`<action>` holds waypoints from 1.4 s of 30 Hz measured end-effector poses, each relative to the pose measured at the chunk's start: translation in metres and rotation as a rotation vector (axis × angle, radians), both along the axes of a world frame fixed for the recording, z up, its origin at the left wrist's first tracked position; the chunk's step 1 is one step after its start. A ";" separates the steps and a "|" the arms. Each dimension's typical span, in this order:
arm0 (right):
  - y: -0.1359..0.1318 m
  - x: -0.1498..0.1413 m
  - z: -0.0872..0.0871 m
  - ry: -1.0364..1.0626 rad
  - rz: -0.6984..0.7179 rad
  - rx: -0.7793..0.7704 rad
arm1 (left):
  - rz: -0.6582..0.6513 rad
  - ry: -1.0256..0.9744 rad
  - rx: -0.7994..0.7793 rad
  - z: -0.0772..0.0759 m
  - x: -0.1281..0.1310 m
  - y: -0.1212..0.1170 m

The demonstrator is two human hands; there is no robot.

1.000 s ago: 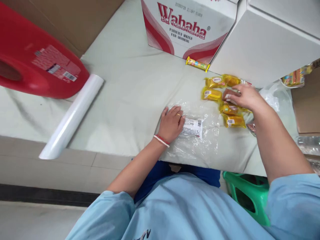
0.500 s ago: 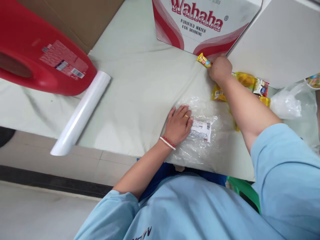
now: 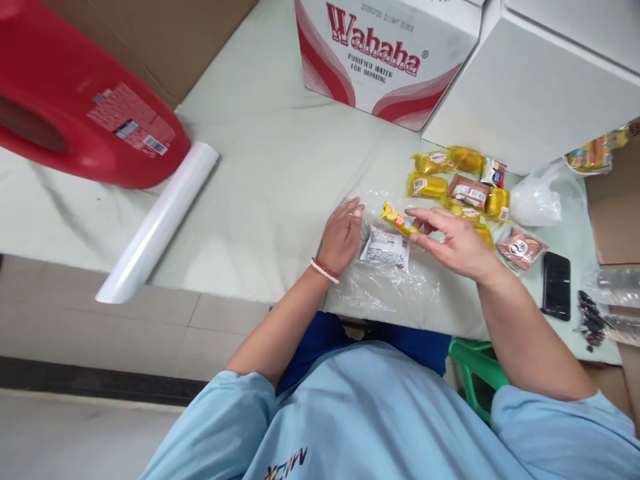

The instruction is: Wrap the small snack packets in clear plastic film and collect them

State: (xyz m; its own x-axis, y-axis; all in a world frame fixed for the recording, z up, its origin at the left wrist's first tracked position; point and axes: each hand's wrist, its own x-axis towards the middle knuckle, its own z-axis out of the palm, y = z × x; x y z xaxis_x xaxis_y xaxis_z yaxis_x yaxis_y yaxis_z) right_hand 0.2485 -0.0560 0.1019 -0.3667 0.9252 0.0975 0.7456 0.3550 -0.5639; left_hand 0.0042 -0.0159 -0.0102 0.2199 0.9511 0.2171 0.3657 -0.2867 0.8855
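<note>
My right hand point(image 3: 453, 240) pinches a small yellow snack bar point(image 3: 399, 219) and holds it just above a clear plastic bag point(image 3: 390, 280) that lies on the pale green table point(image 3: 260, 187). A white barcode label point(image 3: 385, 249) shows on the bag. At the bag's left edge, my left hand point(image 3: 343, 233) has its fingers curled on the plastic, lifting it a little. Several yellow and brown snack packets point(image 3: 457, 183) lie in a cluster behind my right hand.
A Wahaha water carton point(image 3: 385, 57) and a white box point(image 3: 525, 87) stand at the back. A red jug point(image 3: 75, 113) and a white roll point(image 3: 157, 223) lie at the left. A black phone point(image 3: 556, 285), a crumpled bag point(image 3: 537, 200) and a green stool point(image 3: 475, 377) are at the right.
My right hand reached back to the carton, took the yellow snack bar and brought it over the bag. My left hand went from flat on the bag to gripping its edge.
</note>
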 end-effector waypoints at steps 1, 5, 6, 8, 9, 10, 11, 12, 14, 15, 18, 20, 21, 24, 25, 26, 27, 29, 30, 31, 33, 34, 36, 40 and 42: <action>-0.006 -0.003 -0.007 0.001 0.003 0.002 | 0.010 -0.036 -0.012 0.000 0.000 0.000; -0.016 -0.015 -0.033 -0.112 -0.013 0.036 | 0.052 -0.157 -0.072 0.001 -0.002 0.002; -0.017 -0.016 -0.037 -0.138 -0.022 0.035 | 0.070 -0.192 -0.095 0.000 -0.003 0.003; -0.018 -0.017 -0.040 -0.153 -0.039 0.028 | 0.110 -0.280 -0.148 -0.001 -0.005 0.006; -0.019 -0.017 -0.040 -0.145 -0.041 0.027 | 0.124 -0.336 -0.174 -0.002 -0.006 0.007; -0.020 -0.018 -0.039 -0.135 -0.041 0.030 | 0.130 -0.396 -0.198 -0.002 -0.008 0.009; -0.021 -0.019 -0.037 -0.128 -0.043 0.036 | 0.129 -0.453 -0.217 -0.003 -0.009 0.010; -0.022 -0.020 -0.036 -0.128 -0.048 0.042 | 0.123 -0.499 -0.232 -0.004 -0.010 0.011; -0.024 -0.023 -0.037 -0.152 -0.068 0.040 | 0.109 -0.539 -0.257 -0.004 -0.012 0.014; -0.025 -0.024 -0.038 -0.170 -0.084 0.032 | 0.104 -0.535 -0.269 -0.004 -0.014 0.015; -0.025 -0.026 -0.046 -0.187 -0.128 0.006 | 0.116 -0.490 -0.280 0.001 -0.020 0.018; -0.025 -0.024 -0.050 -0.165 -0.127 0.004 | 0.149 -0.406 -0.210 0.006 -0.025 0.018; -0.024 -0.023 -0.051 -0.155 -0.120 0.004 | 0.168 -0.331 -0.139 0.009 -0.027 0.017; -0.023 -0.021 -0.051 -0.132 -0.106 0.001 | 0.170 -0.005 0.145 0.022 -0.027 0.005; -0.023 -0.021 -0.051 -0.128 -0.104 -0.002 | 0.147 0.099 0.236 0.027 -0.025 -0.002; -0.022 -0.021 -0.050 -0.126 -0.103 -0.004 | 0.113 0.187 0.315 0.032 -0.021 -0.009; -0.022 -0.021 -0.050 -0.124 -0.101 -0.006 | 0.069 0.254 0.385 0.037 -0.017 -0.017; -0.022 -0.022 -0.049 -0.119 -0.099 -0.008 | -0.043 0.339 0.490 0.043 -0.007 -0.033; -0.022 -0.023 -0.049 -0.115 -0.099 -0.010 | -0.101 0.368 0.522 0.044 -0.002 -0.039; -0.022 -0.023 -0.049 -0.109 -0.101 -0.015 | -0.154 0.393 0.539 0.043 0.003 -0.045; -0.022 -0.021 -0.047 -0.091 -0.108 -0.034 | -0.212 0.431 0.538 0.038 0.010 -0.052; -0.022 -0.020 -0.045 -0.076 -0.106 -0.050 | -0.217 0.444 0.528 0.034 0.012 -0.054; -0.018 -0.013 -0.037 -0.028 -0.060 -0.119 | -0.207 0.456 0.506 0.026 0.013 -0.055; 0.009 0.005 -0.019 0.073 0.001 -0.273 | -0.185 0.459 0.522 0.017 0.012 -0.055; 0.032 0.008 -0.019 0.035 -0.075 -0.219 | -0.175 0.459 0.549 0.017 0.012 -0.055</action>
